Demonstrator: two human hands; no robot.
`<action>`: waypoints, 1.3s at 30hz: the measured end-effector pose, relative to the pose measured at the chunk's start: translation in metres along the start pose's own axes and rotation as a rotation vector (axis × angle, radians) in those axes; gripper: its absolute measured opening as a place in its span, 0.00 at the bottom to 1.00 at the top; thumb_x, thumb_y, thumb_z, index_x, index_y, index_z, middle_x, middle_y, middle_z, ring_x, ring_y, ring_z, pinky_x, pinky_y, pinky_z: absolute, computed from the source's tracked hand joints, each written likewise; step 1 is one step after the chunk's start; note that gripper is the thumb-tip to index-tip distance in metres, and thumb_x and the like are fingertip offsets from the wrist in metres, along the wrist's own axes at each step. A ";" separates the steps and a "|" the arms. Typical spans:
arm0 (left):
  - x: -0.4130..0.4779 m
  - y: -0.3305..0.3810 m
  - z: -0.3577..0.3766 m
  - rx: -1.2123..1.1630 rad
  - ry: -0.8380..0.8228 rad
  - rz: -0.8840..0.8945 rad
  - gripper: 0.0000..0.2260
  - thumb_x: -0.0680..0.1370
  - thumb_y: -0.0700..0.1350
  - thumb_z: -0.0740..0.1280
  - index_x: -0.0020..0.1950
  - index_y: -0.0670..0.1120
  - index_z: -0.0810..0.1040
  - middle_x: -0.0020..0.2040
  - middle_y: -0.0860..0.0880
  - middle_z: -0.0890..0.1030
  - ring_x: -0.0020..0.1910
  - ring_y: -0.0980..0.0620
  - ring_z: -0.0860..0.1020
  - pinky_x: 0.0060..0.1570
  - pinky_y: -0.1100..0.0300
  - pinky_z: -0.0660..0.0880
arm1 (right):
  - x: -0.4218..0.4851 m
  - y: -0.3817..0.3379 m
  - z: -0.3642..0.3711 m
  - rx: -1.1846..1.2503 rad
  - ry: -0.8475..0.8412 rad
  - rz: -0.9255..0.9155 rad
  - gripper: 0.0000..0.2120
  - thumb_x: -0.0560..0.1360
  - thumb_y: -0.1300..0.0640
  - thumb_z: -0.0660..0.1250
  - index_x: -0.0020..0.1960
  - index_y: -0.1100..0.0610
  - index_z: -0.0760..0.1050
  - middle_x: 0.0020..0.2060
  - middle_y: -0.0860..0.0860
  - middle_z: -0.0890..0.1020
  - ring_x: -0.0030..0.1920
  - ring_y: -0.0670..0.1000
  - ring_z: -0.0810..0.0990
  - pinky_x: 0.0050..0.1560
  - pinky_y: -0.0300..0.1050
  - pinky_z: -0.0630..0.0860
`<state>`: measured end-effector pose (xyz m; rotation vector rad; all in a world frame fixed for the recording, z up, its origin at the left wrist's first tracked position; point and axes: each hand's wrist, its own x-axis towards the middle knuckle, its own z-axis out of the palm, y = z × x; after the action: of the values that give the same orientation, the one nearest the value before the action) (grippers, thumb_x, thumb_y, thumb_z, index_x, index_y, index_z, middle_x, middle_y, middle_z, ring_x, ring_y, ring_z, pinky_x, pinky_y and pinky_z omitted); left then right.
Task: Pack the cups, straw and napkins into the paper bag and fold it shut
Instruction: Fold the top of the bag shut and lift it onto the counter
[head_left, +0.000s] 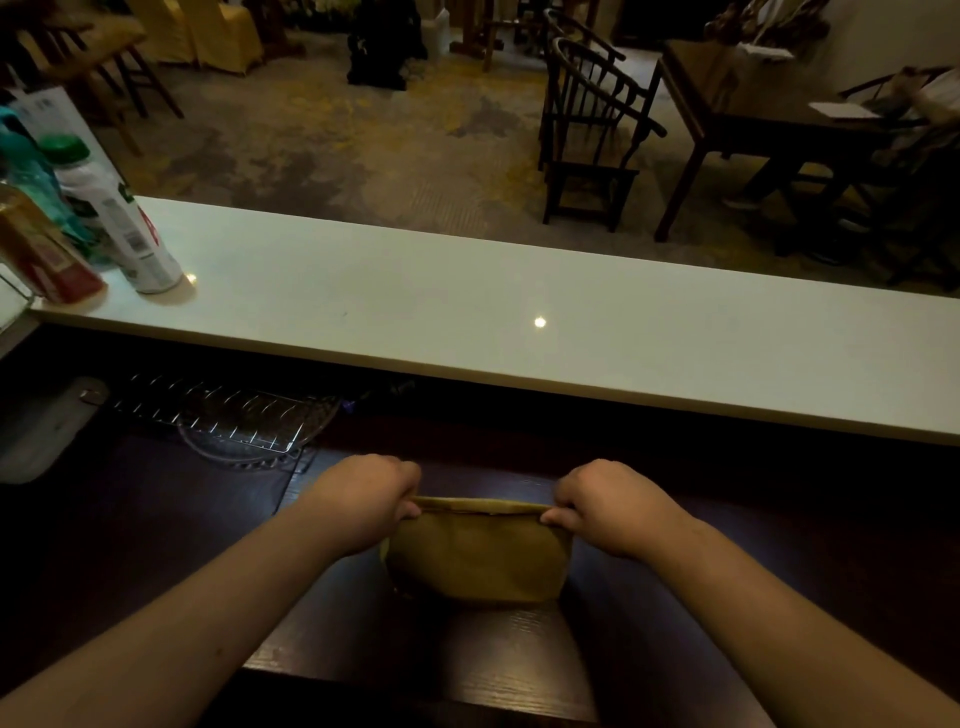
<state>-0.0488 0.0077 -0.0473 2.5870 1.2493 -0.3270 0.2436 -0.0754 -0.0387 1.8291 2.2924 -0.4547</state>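
Where the white counter (467, 306) meets the left edge of view, several bottles stand together, among them a white bottle with a green cap (111, 213), a teal bottle (31, 176) and an amber one with a red label (41, 244). Below the counter, on the dark wooden worktop (519, 660), a wire rack (223, 410) lies to the left, well apart from the hands. Left hand (366, 499): closed, fingers curled over and pinching the left end of the folded top edge of the paper bag (478, 556). Bag: brown, standing on the worktop between the two forearms, its top turned over into a flat fold running from one hand to the other. Contents not visible; cups, straw and napkins cannot be seen. Right hand (608, 504): closed likewise, thumb and fingers pinching the right end of the same fold. Beyond the counter, to the right, a dark wooden chair (592, 130) stands beside a dark table (753, 114).
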 end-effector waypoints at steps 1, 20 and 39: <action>-0.001 0.000 0.002 -0.031 0.014 0.001 0.12 0.80 0.54 0.69 0.43 0.54 0.68 0.52 0.48 0.82 0.52 0.45 0.80 0.42 0.56 0.65 | -0.001 0.001 0.001 0.005 0.000 -0.009 0.18 0.79 0.40 0.64 0.39 0.51 0.75 0.36 0.49 0.78 0.38 0.49 0.77 0.39 0.51 0.77; -0.004 -0.019 -0.160 -0.165 0.390 0.005 0.04 0.74 0.51 0.78 0.46 0.53 0.87 0.41 0.54 0.85 0.43 0.50 0.80 0.43 0.56 0.76 | -0.024 0.018 -0.170 0.008 0.234 -0.046 0.08 0.76 0.47 0.72 0.42 0.49 0.81 0.37 0.46 0.81 0.38 0.47 0.76 0.39 0.45 0.72; 0.145 -0.015 -0.285 -0.062 0.427 -0.039 0.06 0.78 0.51 0.74 0.51 0.49 0.85 0.40 0.51 0.81 0.38 0.51 0.78 0.32 0.56 0.70 | 0.080 0.101 -0.287 -0.124 0.338 0.200 0.06 0.77 0.49 0.72 0.42 0.46 0.80 0.36 0.46 0.80 0.38 0.46 0.78 0.34 0.42 0.72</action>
<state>0.0535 0.2135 0.1751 2.6659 1.4132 0.2709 0.3385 0.1158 0.1917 2.1795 2.2375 0.0298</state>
